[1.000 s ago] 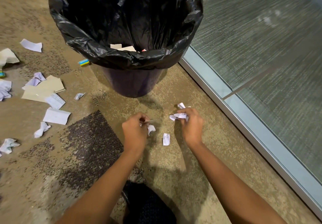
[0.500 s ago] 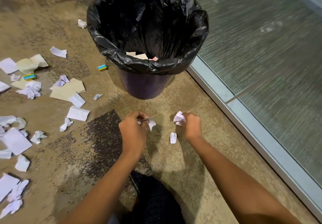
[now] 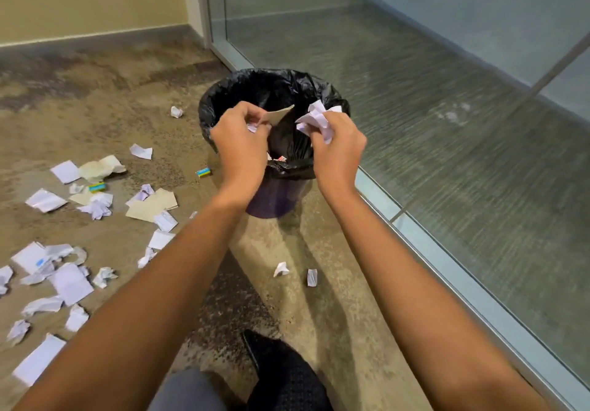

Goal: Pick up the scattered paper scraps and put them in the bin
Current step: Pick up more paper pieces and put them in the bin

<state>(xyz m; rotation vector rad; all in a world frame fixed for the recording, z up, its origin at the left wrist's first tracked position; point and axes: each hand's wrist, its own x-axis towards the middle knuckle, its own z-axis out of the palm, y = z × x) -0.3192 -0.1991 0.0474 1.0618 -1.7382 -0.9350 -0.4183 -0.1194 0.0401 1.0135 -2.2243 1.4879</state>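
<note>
A round bin [image 3: 274, 206] lined with a black bag [image 3: 255, 88] stands on the carpet beside a glass wall. Both hands are raised over its mouth. My left hand [image 3: 239, 145] pinches a flat tan scrap [image 3: 277, 116] and a small white bit. My right hand [image 3: 338, 148] is closed around a wad of crumpled white paper [image 3: 314, 120]. Some paper lies inside the bin [image 3: 281, 158]. Two small white scraps [image 3: 281, 269] [image 3: 312, 277] lie on the floor in front of the bin, below my arms.
Several white and tan scraps [image 3: 68, 283] litter the carpet to the left, with tan card pieces [image 3: 153, 206], two small blue-yellow items [image 3: 204, 172] and a crumpled ball [image 3: 176, 112] behind. A glass partition with metal frame [image 3: 447, 270] runs along the right. My dark shoe [image 3: 284, 375] is below.
Both hands rose from the floor to above the bin's mouth, carrying their scraps. The view pulled back and up, and two small scraps stayed on the floor.
</note>
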